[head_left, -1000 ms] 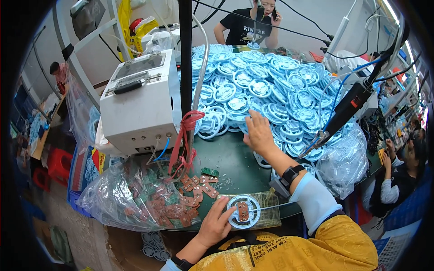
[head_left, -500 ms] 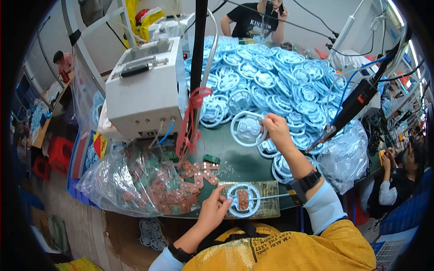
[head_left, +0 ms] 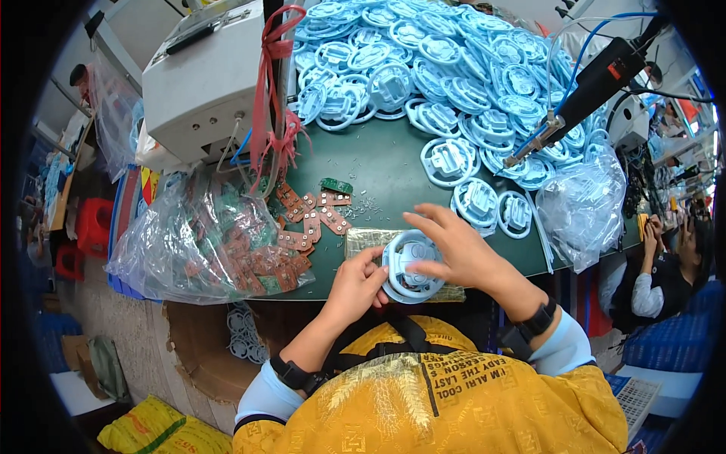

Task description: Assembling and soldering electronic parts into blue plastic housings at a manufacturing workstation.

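A light-blue toy steering wheel (head_left: 413, 253) is at the table's front edge, above a worn mat (head_left: 361, 240). My left hand (head_left: 358, 281) grips its left rim, thumb on top. Over its right side my right hand (head_left: 467, 253) is spread, the thumb reaching across the wheel's face; whether it touches cannot be made out. What lies under the wheel is mostly hidden. Left of the mat lie several brown circuit boards (head_left: 311, 219) and a green one (head_left: 336, 185), with loose screws (head_left: 366, 206) scattered beside them.
A big heap of light-blue wheels (head_left: 454, 64) covers the far table. An electric screwdriver (head_left: 575, 98) hangs at right above a clear plastic bag (head_left: 582, 208). To the left are a bag of circuit boards (head_left: 204, 234) and a white machine (head_left: 200, 87). Another person (head_left: 669, 272) sits at far right.
My right hand has brought a wheel from the heap's near edge down to the mat, over the wheel with the brown board, and opened. My left hand now grips the rim. The view has tilted down.
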`<state>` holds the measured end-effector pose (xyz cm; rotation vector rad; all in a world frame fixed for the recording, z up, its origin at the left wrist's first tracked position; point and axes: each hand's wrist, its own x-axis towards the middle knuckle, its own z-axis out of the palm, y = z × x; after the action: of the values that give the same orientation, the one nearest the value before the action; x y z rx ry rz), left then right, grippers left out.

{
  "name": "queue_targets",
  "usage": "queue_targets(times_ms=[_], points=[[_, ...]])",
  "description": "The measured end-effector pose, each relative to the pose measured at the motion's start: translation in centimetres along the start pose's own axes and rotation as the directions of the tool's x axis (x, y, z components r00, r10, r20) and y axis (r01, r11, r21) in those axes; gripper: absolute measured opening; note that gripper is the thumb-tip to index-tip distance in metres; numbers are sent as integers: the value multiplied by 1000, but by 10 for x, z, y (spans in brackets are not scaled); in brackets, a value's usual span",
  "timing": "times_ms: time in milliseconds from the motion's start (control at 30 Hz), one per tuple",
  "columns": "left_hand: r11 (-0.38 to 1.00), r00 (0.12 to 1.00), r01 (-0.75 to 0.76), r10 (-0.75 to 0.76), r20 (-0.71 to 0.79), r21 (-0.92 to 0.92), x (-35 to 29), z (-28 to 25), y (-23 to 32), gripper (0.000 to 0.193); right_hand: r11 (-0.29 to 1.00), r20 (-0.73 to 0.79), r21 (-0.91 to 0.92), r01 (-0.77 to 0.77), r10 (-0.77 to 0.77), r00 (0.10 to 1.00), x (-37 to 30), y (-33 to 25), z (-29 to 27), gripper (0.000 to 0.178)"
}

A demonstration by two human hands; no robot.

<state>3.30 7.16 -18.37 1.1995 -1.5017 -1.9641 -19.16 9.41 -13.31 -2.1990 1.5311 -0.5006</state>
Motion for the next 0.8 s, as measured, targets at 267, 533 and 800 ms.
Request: queue_targets(times_ms=[267, 533, 800], points=[[994, 999, 35, -31, 41, -108, -1, -1, -4, 38, 1000, 16, 3, 11, -11, 1000, -30, -6, 23, 110], [971, 987, 126, -102, 126, -201, -2, -6, 0, 37, 1000, 27, 22, 1, -1, 1000, -30, -9, 31, 110], [973, 984, 130, -103, 145, -191, -1, -7, -1, 38, 1000, 41, 0, 12, -12, 999, -29, -11, 31, 111]])
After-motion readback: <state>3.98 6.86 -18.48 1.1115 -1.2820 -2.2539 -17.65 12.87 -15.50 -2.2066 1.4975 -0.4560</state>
